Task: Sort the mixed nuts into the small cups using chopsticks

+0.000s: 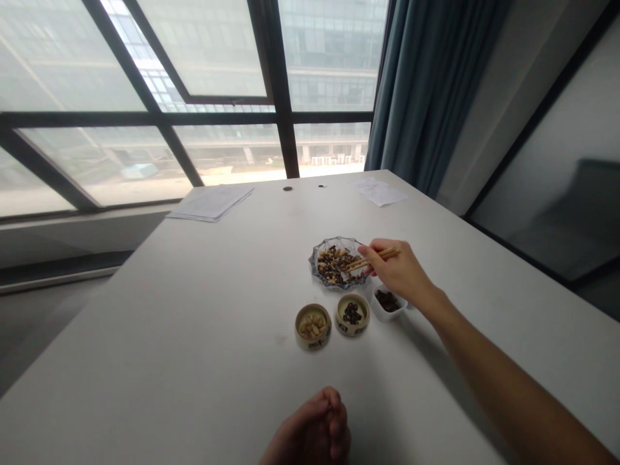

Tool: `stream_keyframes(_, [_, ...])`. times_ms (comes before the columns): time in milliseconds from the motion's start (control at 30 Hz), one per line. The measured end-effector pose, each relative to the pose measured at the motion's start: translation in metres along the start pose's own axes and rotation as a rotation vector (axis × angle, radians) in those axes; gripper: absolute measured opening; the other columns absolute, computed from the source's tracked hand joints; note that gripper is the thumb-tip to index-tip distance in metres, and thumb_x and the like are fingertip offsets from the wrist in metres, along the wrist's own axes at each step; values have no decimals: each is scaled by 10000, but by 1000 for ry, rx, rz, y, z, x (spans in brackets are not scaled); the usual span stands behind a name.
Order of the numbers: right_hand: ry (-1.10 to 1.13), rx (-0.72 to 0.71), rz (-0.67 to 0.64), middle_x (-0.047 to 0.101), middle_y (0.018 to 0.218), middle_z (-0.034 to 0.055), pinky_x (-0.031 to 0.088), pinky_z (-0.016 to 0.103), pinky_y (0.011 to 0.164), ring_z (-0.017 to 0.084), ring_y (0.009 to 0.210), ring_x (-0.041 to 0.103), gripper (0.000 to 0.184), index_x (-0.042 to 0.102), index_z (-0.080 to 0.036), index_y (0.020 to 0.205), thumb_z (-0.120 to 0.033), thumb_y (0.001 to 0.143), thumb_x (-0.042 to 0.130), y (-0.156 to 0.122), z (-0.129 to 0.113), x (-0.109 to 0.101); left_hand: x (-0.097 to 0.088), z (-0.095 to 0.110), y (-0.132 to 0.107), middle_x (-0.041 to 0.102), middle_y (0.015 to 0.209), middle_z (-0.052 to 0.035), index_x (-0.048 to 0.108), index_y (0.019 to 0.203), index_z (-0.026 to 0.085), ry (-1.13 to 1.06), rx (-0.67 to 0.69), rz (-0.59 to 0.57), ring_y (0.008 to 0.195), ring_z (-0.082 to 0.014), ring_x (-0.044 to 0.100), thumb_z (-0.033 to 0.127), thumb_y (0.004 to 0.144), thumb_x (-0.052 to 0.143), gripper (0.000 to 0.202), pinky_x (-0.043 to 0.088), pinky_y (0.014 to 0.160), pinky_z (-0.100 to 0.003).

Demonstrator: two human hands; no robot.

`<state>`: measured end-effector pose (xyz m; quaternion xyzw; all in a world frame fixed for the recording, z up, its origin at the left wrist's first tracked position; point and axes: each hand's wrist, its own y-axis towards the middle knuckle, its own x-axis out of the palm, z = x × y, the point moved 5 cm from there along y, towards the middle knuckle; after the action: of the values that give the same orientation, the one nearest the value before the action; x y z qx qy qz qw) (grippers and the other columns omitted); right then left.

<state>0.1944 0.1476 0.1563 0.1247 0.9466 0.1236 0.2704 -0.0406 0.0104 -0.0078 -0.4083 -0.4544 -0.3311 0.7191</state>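
Observation:
My right hand (394, 261) is closed around a pair of wooden chopsticks (359, 264), whose tips reach into a clear glass dish (317, 276) with a scalloped rim. Mixed dark and pale seeds or nuts (333, 265) lie in that dish. In front of it stand two small round bowls: the left bowl (300, 316) holds light brown nuts, perhaps peanuts (312, 326), and the right bowl (363, 307) holds dark beans or seeds (352, 314). Below my right wrist, a white square dish (387, 315) contains dark pieces (387, 300). Near the bottom edge my left hand (317, 426) rests with curled fingers, nothing visible in it.
The white table (194, 323) carries a stack of papers (213, 203) at the far left and loose sheets (380, 192) at the far right. A small dark disc (287, 188) sits near the far edge. Beyond are windows and a blue curtain (426, 84).

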Motion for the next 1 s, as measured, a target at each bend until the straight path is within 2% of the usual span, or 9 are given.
stream_keyframes(200, [-186, -79, 46, 542, 526, -16, 352, 278, 529, 155, 524, 525, 479, 471, -227, 617, -506, 985, 597, 0, -6, -2, 0, 1, 0, 518, 745, 25, 577, 878, 195, 9, 0, -3, 598, -85, 459, 314, 917, 640, 140, 249, 595, -255])
stream_keyframes(333, [-178, -94, 77, 481, 516, -28, 330, 280, 530, 149, 524, 494, 473, 451, -226, 607, -464, 999, 568, 0, -5, -2, 0, 0, -1, 516, 735, 27, 580, 882, 196, -3, -6, 11, 598, -87, 478, 313, 914, 648, 139, 247, 589, -249])
stream_keyframes(533, [-193, -109, 110, 495, 513, -25, 341, 291, 540, 150, 510, 492, 472, 494, -221, 601, -449, 1009, 565, -1, -12, -9, 1, 0, 0, 509, 743, 26, 562, 870, 193, 7, 4, 7, 596, -83, 465, 308, 919, 631, 142, 254, 598, -252])
stream_keyframes(733, [-210, -115, 184, 570, 523, -7, 396, 293, 528, 150, 477, 532, 484, 545, -222, 594, -462, 1013, 585, -20, -52, -48, 0, 0, -1, 515, 740, 27, 581, 882, 195, 10, 5, 12, 591, -80, 453, 311, 919, 639, 135, 258, 599, -250])
stream_keyframes(867, [-295, -72, 261, 564, 497, -2, 364, 290, 456, 146, 429, 513, 493, 539, -234, 567, -450, 1008, 589, -45, -81, -82, 0, 1, 0, 515, 734, 28, 602, 892, 194, -20, -19, 13, 598, -79, 455, 312, 903, 669, 136, 254, 595, -242])
stream_keyframes(1000, [-368, -34, 216, 512, 438, -16, 326, 297, 414, 137, 372, 452, 507, 512, -243, 544, -453, 997, 599, -62, -90, -97, 2, 2, 1, 516, 725, 30, 618, 888, 192, -40, -36, 6, 596, -75, 452, 304, 887, 697, 137, 251, 587, -234])
